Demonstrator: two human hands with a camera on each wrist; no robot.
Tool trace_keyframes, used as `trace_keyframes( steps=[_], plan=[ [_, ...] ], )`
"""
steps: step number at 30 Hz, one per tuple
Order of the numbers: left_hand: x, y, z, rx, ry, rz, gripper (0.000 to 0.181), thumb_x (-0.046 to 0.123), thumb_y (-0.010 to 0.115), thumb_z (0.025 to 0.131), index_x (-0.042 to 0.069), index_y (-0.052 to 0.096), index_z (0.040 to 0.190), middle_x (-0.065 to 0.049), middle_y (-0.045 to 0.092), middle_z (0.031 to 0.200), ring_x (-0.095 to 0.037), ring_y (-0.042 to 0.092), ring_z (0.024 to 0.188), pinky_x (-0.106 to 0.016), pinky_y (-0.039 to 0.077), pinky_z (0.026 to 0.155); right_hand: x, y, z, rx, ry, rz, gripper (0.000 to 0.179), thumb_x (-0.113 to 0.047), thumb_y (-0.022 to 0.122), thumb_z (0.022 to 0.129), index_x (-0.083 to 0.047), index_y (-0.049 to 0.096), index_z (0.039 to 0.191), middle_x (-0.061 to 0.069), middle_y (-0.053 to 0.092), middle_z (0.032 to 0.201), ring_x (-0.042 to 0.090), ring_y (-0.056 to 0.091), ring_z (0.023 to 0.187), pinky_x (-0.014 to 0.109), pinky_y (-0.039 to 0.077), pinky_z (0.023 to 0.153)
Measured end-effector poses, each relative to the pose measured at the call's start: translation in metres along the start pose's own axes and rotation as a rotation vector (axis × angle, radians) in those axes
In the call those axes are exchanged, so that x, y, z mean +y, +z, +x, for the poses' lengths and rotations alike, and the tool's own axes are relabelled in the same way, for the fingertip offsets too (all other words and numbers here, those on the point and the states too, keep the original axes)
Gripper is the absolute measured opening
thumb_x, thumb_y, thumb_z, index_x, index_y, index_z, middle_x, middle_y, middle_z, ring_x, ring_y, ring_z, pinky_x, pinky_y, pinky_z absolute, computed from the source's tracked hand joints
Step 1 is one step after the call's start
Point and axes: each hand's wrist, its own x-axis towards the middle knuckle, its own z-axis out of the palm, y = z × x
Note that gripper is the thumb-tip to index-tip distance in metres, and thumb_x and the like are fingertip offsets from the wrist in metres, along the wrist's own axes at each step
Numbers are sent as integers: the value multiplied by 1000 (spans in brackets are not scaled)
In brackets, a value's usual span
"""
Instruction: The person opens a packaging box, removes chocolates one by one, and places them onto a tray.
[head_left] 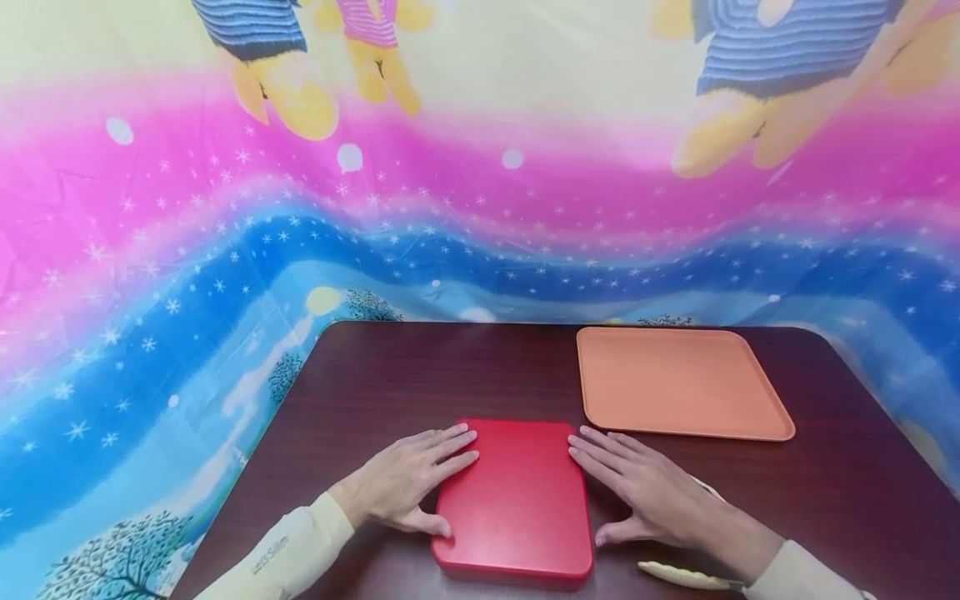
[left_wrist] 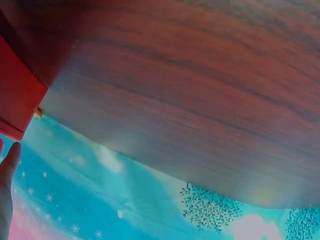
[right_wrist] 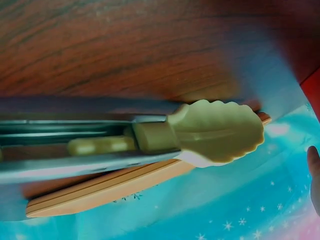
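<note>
A red rectangular box or lidded case (head_left: pixel 516 500) lies flat near the front middle of the table. My left hand (head_left: pixel 408 479) rests along its left side, fingers extended onto the far left edge and thumb at the near left corner. On the opposite side, fingertips of my right hand (head_left: pixel 648 487) touch the far right edge, its thumb by the right side. Neither hand curls round the box. Tongs (head_left: pixel 686 575) with cream scalloped ends lie under or beside my right wrist; the right wrist view shows their metal arms and a cream scalloped tip (right_wrist: pixel 220 132) up close.
An orange tray (head_left: pixel 678 383) lies at the back right of the dark wooden table (head_left: pixel 450 367). Behind the table hangs a colourful printed cloth (head_left: pixel 487 208). In the left wrist view, bare wood (left_wrist: pixel 175 85) spans most of the frame.
</note>
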Motion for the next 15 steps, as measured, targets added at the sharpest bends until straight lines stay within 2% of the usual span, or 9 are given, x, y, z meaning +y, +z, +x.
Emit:
trace_keyframes(
  steps=[8,15],
  plan=[
    [3,2,-9,-14,28,3,99,84,42,84,15,38,154,-9,37,158,-25,35,146,-38,43,112,-4,-1,-2,0,-28,-5,92,-75,60,82,-16,45,151,5,41,157,28,41,142,27,7,124],
    [4,2,-20,1,37,21,105,88,42,79,15,36,155,-9,36,159,-26,36,146,-39,45,109,-6,-1,-2,-3,-77,-29,88,-73,57,84,-16,45,150,6,42,156,27,44,140,26,8,124]
  ],
)
